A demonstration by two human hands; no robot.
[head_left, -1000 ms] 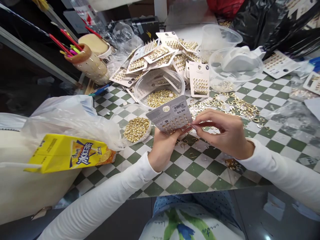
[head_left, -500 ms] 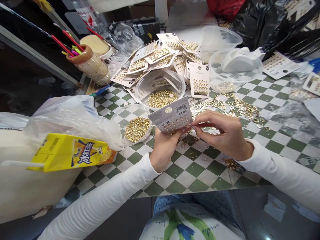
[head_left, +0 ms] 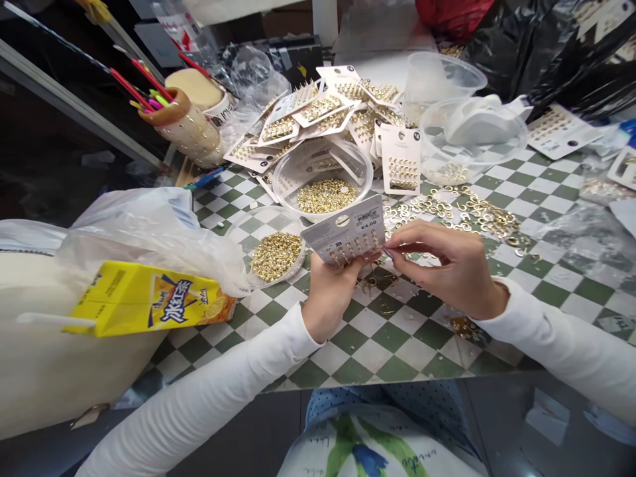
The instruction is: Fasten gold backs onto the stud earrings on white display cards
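Observation:
My left hand grips the lower edge of an earring card, which is tilted with its printed price side up and has small gold pieces along its lower part. My right hand is pinched at the card's right edge; what its fingertips hold is too small to make out. Behind the card stands a clear tub of small gold pieces. A shallow clear dish with more gold pieces is on its left. Gold rings lie scattered beyond my right hand.
A pile of filled earring cards lies at the back. Clear containers with a white tool stand back right. On the left are a yellow drink carton, a plastic bag and a pen holder. The checked table's front edge is near my lap.
The view has shifted slightly, so the scene sits a little further right. The card is tilted a little differently; both hands keep nearly the same pose around it.

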